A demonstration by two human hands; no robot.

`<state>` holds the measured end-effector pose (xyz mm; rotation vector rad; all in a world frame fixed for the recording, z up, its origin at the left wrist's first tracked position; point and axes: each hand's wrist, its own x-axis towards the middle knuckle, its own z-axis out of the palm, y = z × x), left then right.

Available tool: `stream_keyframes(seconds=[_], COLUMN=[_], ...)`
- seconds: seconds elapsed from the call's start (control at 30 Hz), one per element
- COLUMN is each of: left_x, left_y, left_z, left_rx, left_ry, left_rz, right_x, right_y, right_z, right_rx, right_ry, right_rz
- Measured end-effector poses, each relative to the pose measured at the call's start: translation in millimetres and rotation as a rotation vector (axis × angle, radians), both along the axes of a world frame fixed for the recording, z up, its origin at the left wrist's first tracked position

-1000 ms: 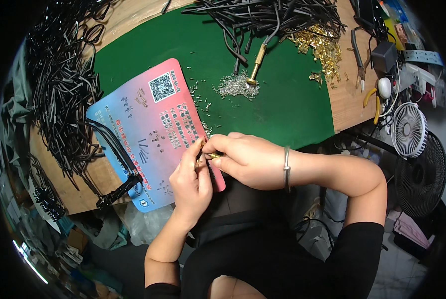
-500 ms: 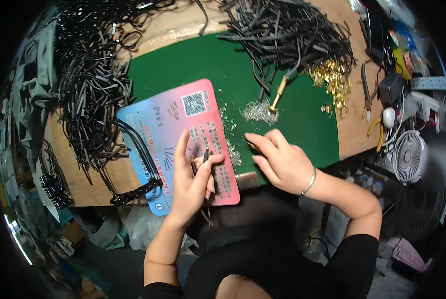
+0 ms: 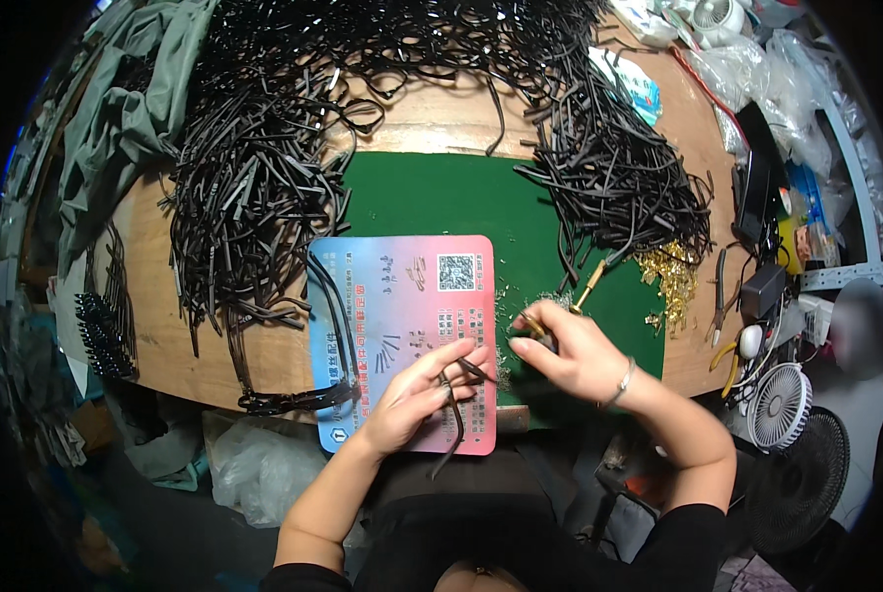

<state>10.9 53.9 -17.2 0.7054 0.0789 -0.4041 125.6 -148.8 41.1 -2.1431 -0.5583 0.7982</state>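
My left hand (image 3: 417,400) is closed around a thin black eyeglass temple (image 3: 455,430), which hangs below the fingers above a pink-and-blue printed mat (image 3: 481,259). My right hand (image 3: 585,360) is pinched on a small dark and gold-coloured thing (image 3: 536,328), too blurred to name. Close beyond the right fingers lies a brass-handled screwdriver (image 3: 589,286) on the green mat (image 3: 432,192). Tiny silvery parts (image 3: 502,340) lie scattered between the printed mat and my right hand. At the printed mat's left edge rests a pair of black glasses (image 3: 298,400).
Heaps of black temples lie left (image 3: 254,197) and right (image 3: 609,168), with black eyeglass frames (image 3: 392,39) at the back. Gold-coloured small parts (image 3: 673,281) sit at the right, near pliers (image 3: 720,286). Beyond the table's right edge stands a white fan (image 3: 779,407).
The view has shifted, showing more of the table's far side. My left fingers have curled, and the temple now hangs toward me. My right hand stays pinched near the silvery parts.
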Motion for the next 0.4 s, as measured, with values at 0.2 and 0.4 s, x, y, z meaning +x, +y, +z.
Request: stream_keyframes(seconds=[0.2,0.4], left_x=[-21,-22], left_y=[-3,-7], left_z=[22,20], left_rx=[0.274,0.542], left_ry=[0.122,0.249], left_rz=[0.012,0.140], right_x=[112,164], right_y=[161,237], right_z=[6,-43], right_rx=[-0.218,-0.350], right_ry=[-0.514,-0.641], right_rz=[0.193,0.124])
